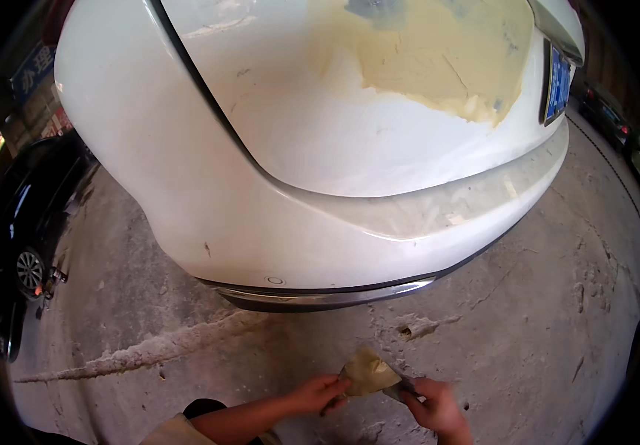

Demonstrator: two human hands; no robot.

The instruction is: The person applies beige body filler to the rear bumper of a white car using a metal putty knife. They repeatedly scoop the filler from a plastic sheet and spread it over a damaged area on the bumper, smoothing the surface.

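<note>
At the bottom centre, my left hand [324, 393] grips a flat plate smeared with yellowish putty [366, 372]. Just right of it, my right hand [433, 408] is closed on a grey scraper [396, 389], whose blade meets or overlaps the plate's right side; I cannot tell which. Both hands are low, below the rear bumper [338, 222] of a white car. On the upper right of its tailgate [305, 141] is a large beige patch of filler [439, 55], with some grey showing through.
A black car [16, 222] stands at the far left, with something small beside its wheel. Other vehicles [605, 119] are at the right edge. The concrete floor [520, 334] has cracks, a small pit and a rough raised seam [149, 352].
</note>
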